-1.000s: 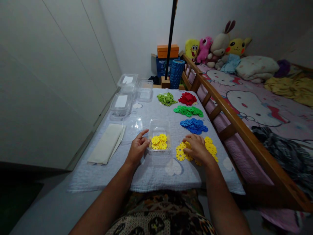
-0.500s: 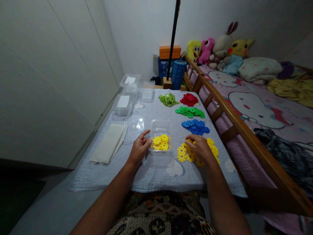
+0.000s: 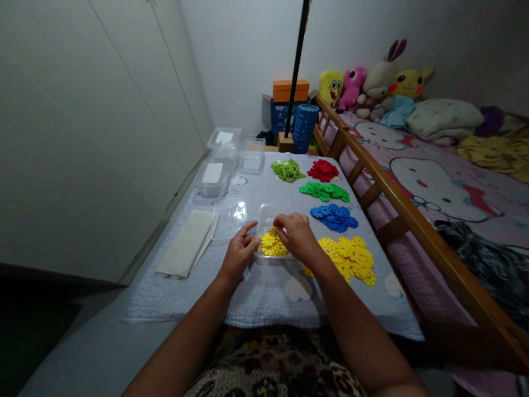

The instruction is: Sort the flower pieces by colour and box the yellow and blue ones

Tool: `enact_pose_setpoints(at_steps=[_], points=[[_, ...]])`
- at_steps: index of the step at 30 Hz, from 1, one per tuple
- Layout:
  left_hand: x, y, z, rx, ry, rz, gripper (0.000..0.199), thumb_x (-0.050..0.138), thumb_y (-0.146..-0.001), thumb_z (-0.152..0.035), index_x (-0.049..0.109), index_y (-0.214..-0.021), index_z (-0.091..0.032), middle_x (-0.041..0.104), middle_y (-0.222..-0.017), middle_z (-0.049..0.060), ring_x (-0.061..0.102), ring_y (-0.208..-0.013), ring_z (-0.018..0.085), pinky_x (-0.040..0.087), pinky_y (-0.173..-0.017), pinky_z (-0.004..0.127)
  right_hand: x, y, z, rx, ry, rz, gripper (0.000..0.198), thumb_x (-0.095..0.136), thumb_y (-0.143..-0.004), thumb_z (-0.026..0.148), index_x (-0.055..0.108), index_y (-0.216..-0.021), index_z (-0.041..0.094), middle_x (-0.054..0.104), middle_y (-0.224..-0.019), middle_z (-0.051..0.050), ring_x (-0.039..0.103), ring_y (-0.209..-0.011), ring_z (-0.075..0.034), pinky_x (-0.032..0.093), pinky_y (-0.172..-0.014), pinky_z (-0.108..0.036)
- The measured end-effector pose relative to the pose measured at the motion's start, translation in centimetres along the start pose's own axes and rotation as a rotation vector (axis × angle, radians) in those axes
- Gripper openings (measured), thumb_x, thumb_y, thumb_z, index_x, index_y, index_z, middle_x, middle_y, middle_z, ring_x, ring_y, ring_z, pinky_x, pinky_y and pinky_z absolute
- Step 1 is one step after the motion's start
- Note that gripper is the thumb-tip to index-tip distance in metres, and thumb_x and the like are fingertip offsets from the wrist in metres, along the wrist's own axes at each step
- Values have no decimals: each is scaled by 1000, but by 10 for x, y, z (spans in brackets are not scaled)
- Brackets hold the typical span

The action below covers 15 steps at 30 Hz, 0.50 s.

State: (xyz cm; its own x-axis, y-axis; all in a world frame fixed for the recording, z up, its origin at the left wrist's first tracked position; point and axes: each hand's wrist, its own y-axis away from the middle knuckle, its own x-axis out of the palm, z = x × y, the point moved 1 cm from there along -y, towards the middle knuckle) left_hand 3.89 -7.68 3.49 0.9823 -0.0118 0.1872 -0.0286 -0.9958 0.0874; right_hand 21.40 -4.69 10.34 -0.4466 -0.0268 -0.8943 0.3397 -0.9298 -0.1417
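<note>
Currently, right hand (image 3: pixel 294 234) hangs over the open clear plastic box (image 3: pixel 266 216), fingertips bunched as in a pinch; whether a disc sits between them, cannot tell. Left hand (image 3: pixel 239 251) loosely open, index finger out, thumb at the box's near-left side, seeming to steady it; nothing gripped.

Yellow notched discs (image 3: pixel 271 246) lie inside the box, just below the right fingers and right of the left hand: a small overlapping heap, bare floor showing beyond it. Larger share by eye, the loose yellow pile (image 3: pixel 353 256), spreads on the tablecloth (image 3: pixel 256 298) to the right of the right hand, partly behind its forearm.

Progress, judged: yellow portion begun, well short of finished. Four other piles sit outside the box, beyond the right hand: blue (image 3: pixel 334 217) nearest, then green (image 3: pixel 324 191), with red (image 3: pixel 322 170) and lime-green (image 3: pixel 286 170) farthest.

Beyond the left hand, a flat clear piece (image 3: pixel 229 216), probably the lid, is off the box. Farther out, two tubs bearing white slips, front tub (image 3: pixel 212 174) and rear tub (image 3: pixel 224 138); contents unclear.
</note>
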Motion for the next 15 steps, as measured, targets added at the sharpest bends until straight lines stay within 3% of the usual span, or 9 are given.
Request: enact_pose_setpoints(at_steps=[4,8,15], points=[[1,1,-1,-1,7,-3,72,74,-76,-37,52,-140,-13,45,-62,-9,38,-55,8,28,-54,22,13,-6,3,-43,139,94,13,57,-94,23,70,-96,24,70,-93,-6,55,-98,-23,30,-93,-39],[0,1,0,7,0,2,71,74,-77,-37,52,-140,-14,44,-62,-9,38,-55,8,28,-55,22,17,-8,0,-53,228,104,18,55,-95,25,73,-94,25,69,-100,-8,53,-102,-25,30,-91,-41],[0,0,0,5,-13,4,71,73,-77,-39,52,-141,-14,45,-63,-9,38,-55,8,27,-54,22,12,-4,-7,-57,170,129,18,59,-91,20,75,-97,26,73,-98,-5,56,-101,-24,26,-99,-45]])
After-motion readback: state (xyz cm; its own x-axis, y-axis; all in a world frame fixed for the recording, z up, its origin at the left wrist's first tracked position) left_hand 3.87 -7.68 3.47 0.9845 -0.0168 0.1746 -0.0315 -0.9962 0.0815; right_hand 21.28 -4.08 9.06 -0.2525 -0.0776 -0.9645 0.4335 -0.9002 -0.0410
